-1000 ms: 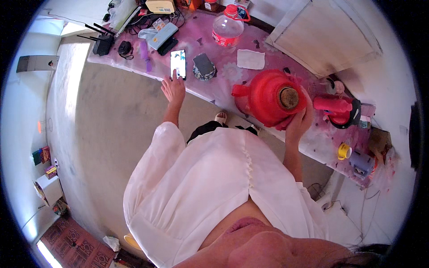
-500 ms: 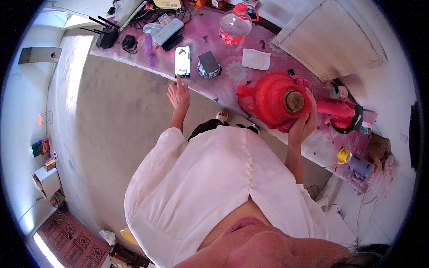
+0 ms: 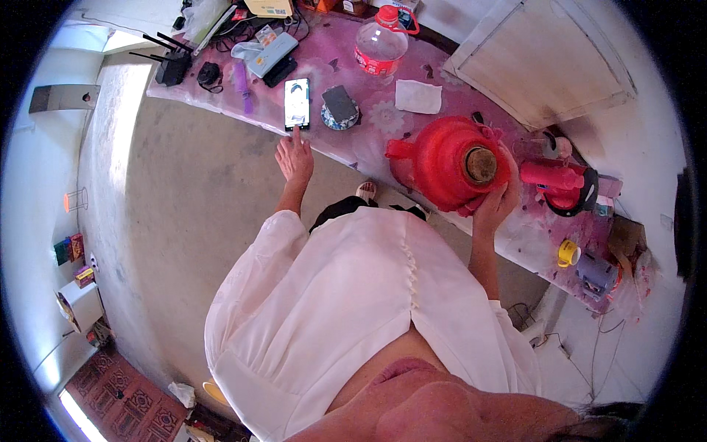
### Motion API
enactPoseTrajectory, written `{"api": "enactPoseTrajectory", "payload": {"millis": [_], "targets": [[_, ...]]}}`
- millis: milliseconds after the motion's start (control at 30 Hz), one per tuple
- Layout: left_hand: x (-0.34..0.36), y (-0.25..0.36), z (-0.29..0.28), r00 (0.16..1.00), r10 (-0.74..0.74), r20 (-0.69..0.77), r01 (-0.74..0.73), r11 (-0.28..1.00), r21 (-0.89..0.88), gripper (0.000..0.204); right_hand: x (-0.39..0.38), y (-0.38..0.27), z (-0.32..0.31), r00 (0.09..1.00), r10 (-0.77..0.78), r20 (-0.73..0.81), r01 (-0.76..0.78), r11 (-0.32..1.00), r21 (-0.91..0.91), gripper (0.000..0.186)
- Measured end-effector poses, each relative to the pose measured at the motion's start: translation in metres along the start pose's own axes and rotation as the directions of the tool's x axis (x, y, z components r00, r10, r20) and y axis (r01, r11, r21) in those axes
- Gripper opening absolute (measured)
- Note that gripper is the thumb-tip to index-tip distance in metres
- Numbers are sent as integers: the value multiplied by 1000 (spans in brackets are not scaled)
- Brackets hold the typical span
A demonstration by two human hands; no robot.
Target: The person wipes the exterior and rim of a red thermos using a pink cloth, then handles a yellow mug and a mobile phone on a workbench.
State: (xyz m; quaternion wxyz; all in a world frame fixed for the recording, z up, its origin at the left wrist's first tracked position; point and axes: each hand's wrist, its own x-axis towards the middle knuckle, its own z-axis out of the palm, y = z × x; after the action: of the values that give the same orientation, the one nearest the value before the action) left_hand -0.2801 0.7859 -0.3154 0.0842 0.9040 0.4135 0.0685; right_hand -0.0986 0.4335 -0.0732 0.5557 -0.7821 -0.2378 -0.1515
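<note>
A lit smartphone (image 3: 297, 102) lies flat near the front edge of the table. My left hand (image 3: 295, 159) reaches to its lower end, index finger stretched out onto or just over the screen, the other fingers partly bent. Nothing is held in that hand. On the right, a big red thermos flask (image 3: 438, 163) with a cork stopper (image 3: 481, 165) stands by the table's front edge, its handle pointing left. Around the flask's right side curls my right hand (image 3: 498, 204); some of its fingers are hidden behind the flask.
Along the pink patterned tablecloth (image 3: 387, 118) are a dark block on a round patterned base (image 3: 339, 107), a folded white cloth (image 3: 418, 96), a large clear bottle (image 3: 381, 43), a red-and-black object (image 3: 563, 184) and a yellow mug (image 3: 568, 253). A black router (image 3: 173, 68) stands at the left end.
The view has shifted very slightly against the table. Both hands keep their places, the left at the smartphone and the right on the thermos flask.
</note>
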Motion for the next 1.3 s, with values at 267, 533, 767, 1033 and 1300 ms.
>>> {"api": "enactPoseTrajectory", "payload": {"millis": [267, 533, 767, 1033, 1300], "targets": [[-15, -10, 8, 995, 2, -99, -8, 998, -59, 62, 0, -5, 0, 999, -51, -8, 50, 996, -73, 47], [-33, -3, 0, 998, -58, -5, 57, 991, -122, 63, -3, -9, -4, 998, 66, -15, -67, 996, -56, 38], [-36, -4, 12, 998, 3, -69, -14, 985, -169, 62, 1, 11, -7, 991, 130, 16, -131, 987, 93, 36], [-19, -8, 4, 987, 16, -162, -47, 982, -185, 56, 0, -27, -5, 998, -69, -1, 68, 988, -137, 37], [19, 1, -9, 983, -40, -181, 33, 999, -40, 51, -4, 16, -13, 969, 244, 25, -245, 969, 31, 36]]}}
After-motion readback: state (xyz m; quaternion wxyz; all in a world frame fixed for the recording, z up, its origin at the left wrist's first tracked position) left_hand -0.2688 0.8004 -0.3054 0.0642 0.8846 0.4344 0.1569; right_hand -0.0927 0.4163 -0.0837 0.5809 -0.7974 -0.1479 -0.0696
